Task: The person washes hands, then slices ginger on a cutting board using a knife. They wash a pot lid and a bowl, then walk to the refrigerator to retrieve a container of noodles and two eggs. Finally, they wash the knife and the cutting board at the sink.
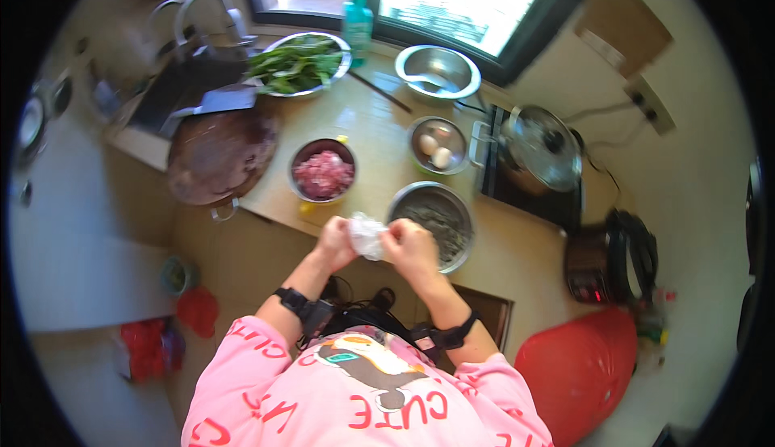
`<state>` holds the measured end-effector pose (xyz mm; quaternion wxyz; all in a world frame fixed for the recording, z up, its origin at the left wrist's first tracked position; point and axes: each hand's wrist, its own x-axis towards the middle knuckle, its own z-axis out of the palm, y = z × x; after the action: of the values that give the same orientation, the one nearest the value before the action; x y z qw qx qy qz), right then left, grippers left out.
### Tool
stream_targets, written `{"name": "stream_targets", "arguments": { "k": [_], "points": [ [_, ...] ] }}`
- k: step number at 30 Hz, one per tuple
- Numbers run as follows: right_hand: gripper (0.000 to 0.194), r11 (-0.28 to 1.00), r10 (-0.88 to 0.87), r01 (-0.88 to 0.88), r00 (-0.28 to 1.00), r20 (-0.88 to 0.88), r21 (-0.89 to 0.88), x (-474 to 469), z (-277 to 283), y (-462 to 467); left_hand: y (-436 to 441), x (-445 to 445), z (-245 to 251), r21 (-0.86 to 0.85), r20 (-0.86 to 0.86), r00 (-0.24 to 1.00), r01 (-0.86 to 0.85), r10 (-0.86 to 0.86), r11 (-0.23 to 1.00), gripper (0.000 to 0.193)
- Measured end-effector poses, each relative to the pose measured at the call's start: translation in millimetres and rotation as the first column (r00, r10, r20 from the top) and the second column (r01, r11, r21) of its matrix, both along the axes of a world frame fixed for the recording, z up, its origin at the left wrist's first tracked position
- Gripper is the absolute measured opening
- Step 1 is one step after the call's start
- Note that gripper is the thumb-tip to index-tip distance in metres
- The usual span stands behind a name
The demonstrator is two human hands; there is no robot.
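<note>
A crumpled piece of clear, thin plastic (367, 236) is held between my two hands, in front of the counter's edge. My left hand (335, 245) grips its left side and my right hand (413, 250) pinches its right side. Just beyond my right hand is a metal bowl (465, 220) with a dark, wet mixture in it. Raw minced meat (324, 174) fills a smaller bowl (303, 196) beyond my left hand. Behind the metal bowl, another bowl (418, 159) holds eggs (435, 150).
A cleaver (227, 99) lies at a round chopping board (221, 153) on the left, near the sink (181, 84). Leafy greens (298, 64), an empty metal basin (439, 72), a lidded pot (540, 147) on a cooktop and a cooker (605, 259) stand around the counter.
</note>
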<state>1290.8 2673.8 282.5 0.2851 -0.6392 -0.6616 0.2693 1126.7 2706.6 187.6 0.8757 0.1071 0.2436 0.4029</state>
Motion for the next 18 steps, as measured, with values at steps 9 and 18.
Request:
{"name": "stream_targets", "arguments": {
  "k": [9, 18],
  "points": [
    [0.017, 0.972, 0.181, -0.219, 0.930, -0.320, -0.085, -7, -24, 48, -7, 2, 14, 0.454, -0.483, 0.863, 0.104, 0.146, 0.885, 0.025],
    [0.018, 0.689, 0.724, -0.723, 0.685, -0.078, 0.050, -173, -6, 49, -52, -146, 36, 0.697, -0.682, 0.179, -0.137, 0.709, 0.704, 0.037]
  ]
}}
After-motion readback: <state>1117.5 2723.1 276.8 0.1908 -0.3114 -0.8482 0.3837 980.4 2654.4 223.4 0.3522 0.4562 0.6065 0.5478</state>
